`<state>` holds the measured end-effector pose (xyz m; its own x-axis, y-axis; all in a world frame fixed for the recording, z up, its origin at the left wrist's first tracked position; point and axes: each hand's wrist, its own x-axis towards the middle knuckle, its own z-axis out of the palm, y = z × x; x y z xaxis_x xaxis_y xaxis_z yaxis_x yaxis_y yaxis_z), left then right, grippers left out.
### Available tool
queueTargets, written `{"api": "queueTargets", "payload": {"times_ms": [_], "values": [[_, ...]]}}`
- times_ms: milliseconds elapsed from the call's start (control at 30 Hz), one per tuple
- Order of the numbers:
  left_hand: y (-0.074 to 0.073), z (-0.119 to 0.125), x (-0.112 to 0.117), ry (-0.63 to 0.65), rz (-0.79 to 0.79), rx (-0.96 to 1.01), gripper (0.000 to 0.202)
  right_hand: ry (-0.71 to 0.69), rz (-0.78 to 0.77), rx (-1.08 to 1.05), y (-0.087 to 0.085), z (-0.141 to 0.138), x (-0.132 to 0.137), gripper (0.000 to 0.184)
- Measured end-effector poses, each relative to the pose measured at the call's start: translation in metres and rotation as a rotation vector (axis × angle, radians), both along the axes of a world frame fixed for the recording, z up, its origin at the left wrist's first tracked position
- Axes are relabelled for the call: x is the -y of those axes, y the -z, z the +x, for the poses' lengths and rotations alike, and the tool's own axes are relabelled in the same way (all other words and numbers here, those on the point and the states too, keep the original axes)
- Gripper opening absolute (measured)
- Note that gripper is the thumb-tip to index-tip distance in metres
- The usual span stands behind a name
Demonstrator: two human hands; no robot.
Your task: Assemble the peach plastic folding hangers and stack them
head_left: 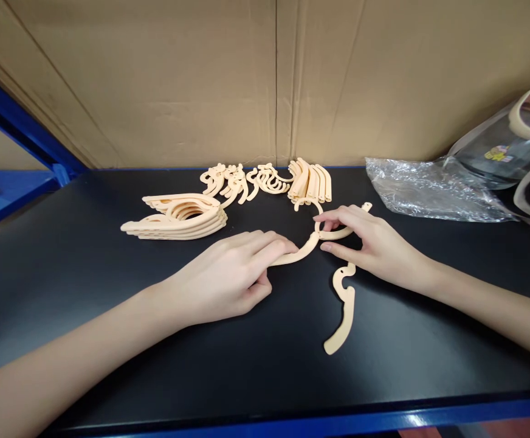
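My left hand (228, 274) pinches one end of a curved peach plastic arm piece (302, 249) that lies on the black table (110, 340). My right hand (369, 243) grips a second curved peach piece (343, 232) where the two meet at a joint near the middle of the table. A third peach piece with a hooked end (343, 310) lies loose just below my right hand, touched by neither hand.
A stack of assembled peach hangers (180, 217) lies at the left. Loose hook pieces (242, 180) and a bundle of curved arms (311, 181) sit by the cardboard wall (265, 79). Crumpled clear plastic bags (429, 190) lie at the right. A blue shelf frame (23, 134) borders the table.
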<state>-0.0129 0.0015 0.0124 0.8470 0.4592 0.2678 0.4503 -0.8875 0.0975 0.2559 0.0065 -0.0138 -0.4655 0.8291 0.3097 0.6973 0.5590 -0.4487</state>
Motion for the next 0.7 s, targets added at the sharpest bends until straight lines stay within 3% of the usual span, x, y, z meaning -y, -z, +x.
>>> {"api": "queueTargets", "payload": {"times_ms": [233,433,533,700], "values": [[0.004,-0.001,-0.006,0.005,0.036,-0.019,0.038,-0.203,0.04,0.028,-0.005,-0.003,0.007,0.029],[0.003,-0.002,-0.01,-0.166,0.261,-0.008,0.025,-0.384,0.054,0.041,-0.006,-0.005,0.011,0.031],[0.004,-0.003,-0.01,-0.242,0.237,-0.041,0.029,-0.419,0.023,0.067,-0.007,-0.007,0.014,0.035],[0.006,-0.005,-0.01,-0.236,0.226,-0.071,0.033,-0.352,0.116,0.153,-0.012,-0.005,0.014,0.045]]}}
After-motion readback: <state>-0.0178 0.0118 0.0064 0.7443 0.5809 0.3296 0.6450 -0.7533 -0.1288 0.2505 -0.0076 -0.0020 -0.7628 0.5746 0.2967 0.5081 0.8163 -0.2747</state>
